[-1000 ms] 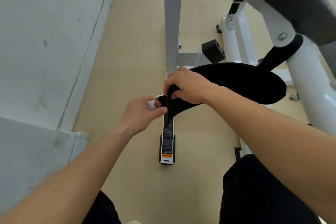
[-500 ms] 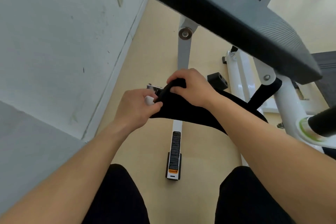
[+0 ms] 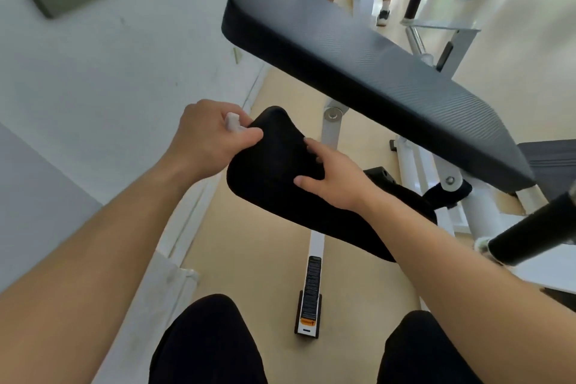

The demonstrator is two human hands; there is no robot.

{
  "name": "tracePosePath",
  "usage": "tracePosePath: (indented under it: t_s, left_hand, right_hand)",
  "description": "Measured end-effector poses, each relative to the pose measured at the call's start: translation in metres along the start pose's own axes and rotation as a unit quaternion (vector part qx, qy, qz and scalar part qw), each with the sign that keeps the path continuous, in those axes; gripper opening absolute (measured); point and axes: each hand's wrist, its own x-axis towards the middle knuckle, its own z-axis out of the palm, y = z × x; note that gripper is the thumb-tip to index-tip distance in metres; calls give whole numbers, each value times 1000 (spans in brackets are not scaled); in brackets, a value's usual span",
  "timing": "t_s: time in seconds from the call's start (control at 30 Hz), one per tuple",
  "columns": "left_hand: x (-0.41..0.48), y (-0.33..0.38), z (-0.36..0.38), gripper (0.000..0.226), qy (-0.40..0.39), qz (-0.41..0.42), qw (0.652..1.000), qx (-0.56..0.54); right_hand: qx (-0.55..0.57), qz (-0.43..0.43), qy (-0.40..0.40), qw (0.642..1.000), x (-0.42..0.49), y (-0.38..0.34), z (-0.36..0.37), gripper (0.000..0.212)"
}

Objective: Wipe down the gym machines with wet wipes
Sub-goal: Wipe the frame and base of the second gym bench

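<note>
From the head camera, looking down over the person's knees, the left hand (image 3: 212, 140) is curled tight, thumb and fingers pinching a small white wad that I take for the wet wipe (image 3: 232, 122). The wipe sits at the far, rounded end of the black seat pad (image 3: 271, 178), touching its edge on the wall side. The right hand (image 3: 333, 181) lies on top of the pad further in, thumb out and fingers (image 3: 311, 146) loosely spread against the cover, gripping nothing, apparently steadying it. The pad's long axis runs from the wipe's end down and to the right, passing under the right forearm toward the white frame (image 3: 467, 215). So the surface to be wiped lies to the right of the left fingers and back toward the person, and the left hand, which has the wipe, is the nearer one. By my judgement a stroke along that axis would soon meet the right hand. The long back pad (image 3: 374, 78) slants above, well apart from both hands.
</note>
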Motion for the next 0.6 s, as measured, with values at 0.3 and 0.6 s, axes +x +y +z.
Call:
tracePosePath:
  t_s: [0.3,0.6]
  left_hand:
    - [34,71,-58,24,54,-37,993,-99]
    - [84,113,-64,19,83,-69,973,-203]
  right_hand:
    - [-173,-30,86,981,-36,-49,-11,128]
    - [-141,-137,346,917,-39,-47,-50,37]
